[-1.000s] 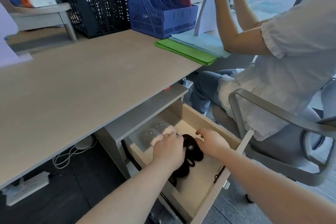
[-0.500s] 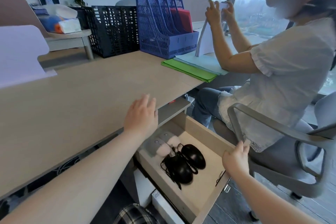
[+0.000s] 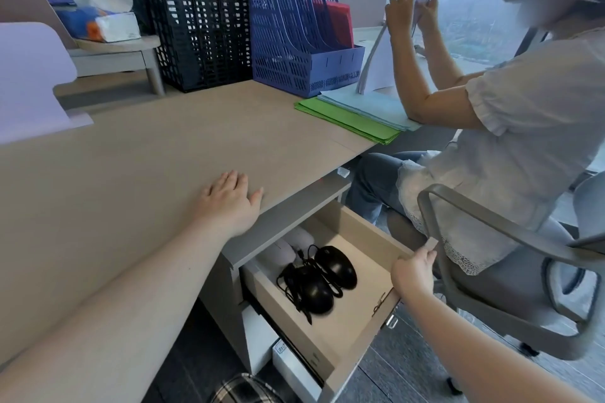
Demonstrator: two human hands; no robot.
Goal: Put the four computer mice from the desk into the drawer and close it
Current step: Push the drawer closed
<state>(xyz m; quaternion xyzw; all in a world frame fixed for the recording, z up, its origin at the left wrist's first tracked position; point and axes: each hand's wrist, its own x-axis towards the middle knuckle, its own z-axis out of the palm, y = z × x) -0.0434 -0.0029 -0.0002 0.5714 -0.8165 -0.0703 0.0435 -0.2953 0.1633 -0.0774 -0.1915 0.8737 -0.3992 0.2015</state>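
The wooden drawer [image 3: 352, 337] under the desk stands pulled out. Inside lie two black wired mice [image 3: 314, 285], [image 3: 337, 267] side by side with tangled cables, and two pale pink-white mice [image 3: 288, 247] further back, partly hidden under the desk's shelf. My left hand [image 3: 229, 203] rests flat and open on the desk's front edge [image 3: 147, 190]. My right hand [image 3: 413, 271] grips the top corner of the drawer's front panel.
A seated person in a grey office chair [image 3: 491, 239] is close to the drawer's right side. Blue [image 3: 301, 42] and black [image 3: 203, 39] file racks and green folders [image 3: 347, 121] stand at the desk's back. A white box [image 3: 294, 366] sits below the drawer.
Both hands left the mice in the drawer. My left hand rose and settled flat on the desk; my right hand moved to the drawer's front corner and took hold.
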